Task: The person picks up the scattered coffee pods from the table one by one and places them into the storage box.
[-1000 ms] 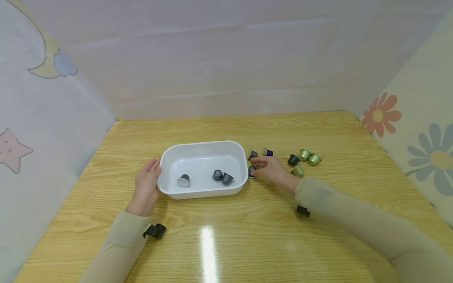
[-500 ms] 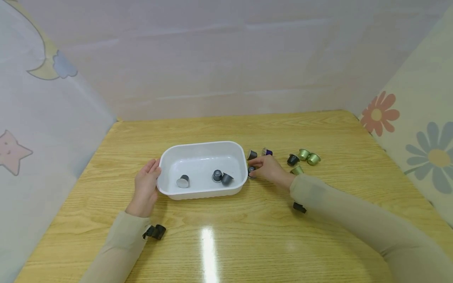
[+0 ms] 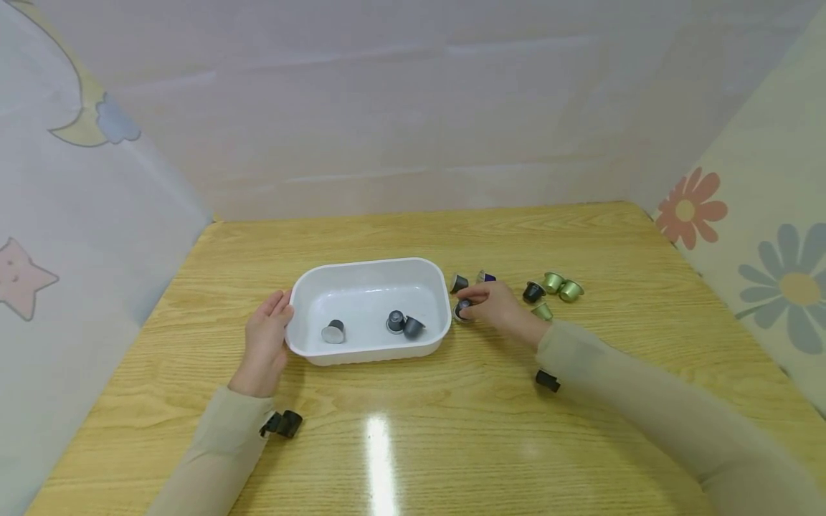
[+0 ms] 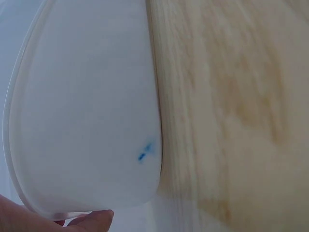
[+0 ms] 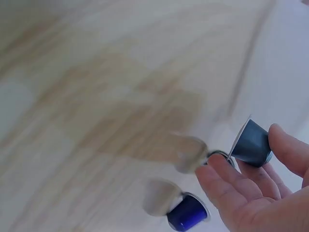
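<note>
My left hand (image 3: 266, 337) grips the left end of a white plastic tub (image 3: 361, 352); in the left wrist view its fingers (image 4: 94, 221) are at the rim's corner. Inside the tub lie a capsule with its pale lid showing (image 3: 333, 331) and two dark grey coffee capsules, one upright (image 3: 396, 322) and one tipped (image 3: 414, 327). Just beyond the tub's right end, my right hand (image 3: 500, 309) pinches a dark grey coffee capsule (image 5: 252, 144) between thumb and fingers. Behind that hand are another dark capsule (image 3: 459, 283) and a purple-blue one (image 5: 187, 212), partly hidden in the head view.
Right of my right hand, a black capsule (image 3: 533, 292) and three green capsules, two (image 3: 553, 282) behind and one (image 3: 543, 311) in front, lie on the wooden table (image 3: 413, 444). Patterned cloth walls (image 3: 413, 107) enclose the table's back and sides.
My right hand has shifted left to the dark capsule, closed its fingers on it and drawn slightly back right with it. The left hand and tub have stayed put.
</note>
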### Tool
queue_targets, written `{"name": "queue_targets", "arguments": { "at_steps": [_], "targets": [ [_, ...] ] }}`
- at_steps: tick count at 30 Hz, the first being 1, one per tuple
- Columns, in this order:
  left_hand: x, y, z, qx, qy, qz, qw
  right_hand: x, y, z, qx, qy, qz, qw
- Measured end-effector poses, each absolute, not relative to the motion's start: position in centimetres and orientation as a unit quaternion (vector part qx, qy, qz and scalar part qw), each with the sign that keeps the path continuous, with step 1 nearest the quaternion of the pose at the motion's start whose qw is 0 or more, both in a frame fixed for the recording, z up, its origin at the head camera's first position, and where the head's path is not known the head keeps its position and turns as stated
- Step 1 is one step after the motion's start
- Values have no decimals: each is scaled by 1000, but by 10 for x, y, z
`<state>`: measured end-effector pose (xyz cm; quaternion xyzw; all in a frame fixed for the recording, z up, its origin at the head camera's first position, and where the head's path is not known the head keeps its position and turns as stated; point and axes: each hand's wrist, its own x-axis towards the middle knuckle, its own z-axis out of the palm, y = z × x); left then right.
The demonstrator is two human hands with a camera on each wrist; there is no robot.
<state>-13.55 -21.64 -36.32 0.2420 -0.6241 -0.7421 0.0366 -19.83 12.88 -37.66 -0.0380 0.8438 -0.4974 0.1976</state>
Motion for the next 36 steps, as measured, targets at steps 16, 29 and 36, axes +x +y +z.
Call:
{"name": "queue_targets", "arguments": {
  "at_steps": [16, 29, 36],
  "targets": [
    [-136, -217, -363, 241, -635, -734, 28, -187, 137, -344, -53, 832, -519, 187],
    [-135, -215, -361, 241, -632, -736, 29, -185, 129, -333, -51, 815, -553, 167],
    [-136, -214, -360, 245, -630, -736, 34, -185, 119, -327, -51, 806, -571, 149]
  ]
}}
